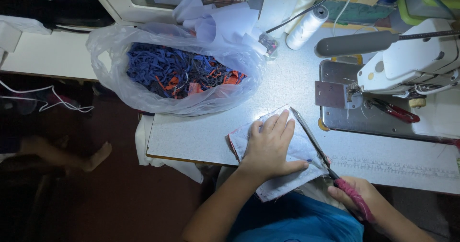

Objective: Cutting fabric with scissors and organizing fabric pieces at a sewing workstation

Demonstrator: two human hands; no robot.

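**Cutting a fabric piece at the edge of a sewing table**

Blue cloth (297, 223) over the person's lap fills the bottom of the view, closest to the camera. Going left to right: on the far left lies a dark floor, with another person's bare foot (98, 157) resting there. Further in, a clear plastic bag (115, 74) sits open on the white table (201, 136), stuffed with blue and orange fabric scraps (177, 72).

At the table's near edge, the left hand (270, 148) lies flat, fingers spread, pressing down a pale fabric piece (282, 182) that overhangs the edge toward the lap. It grasps nothing; it only pins the cloth. Just to the right, scissors (311, 136) run along the fabric's right side, blades partly open with the cloth between them. The right hand (352, 194) is curled closed around the pink-wrapped handles.

Beyond, to the right, stand a white thread spool (306, 27), a white sewing machine (412, 62) on its metal plate, and small red snips (395, 112).

Judging by this, a cut along the right edge is under way. Continuing it would call for closing the blades while the flat hand keeps the cloth from shifting.
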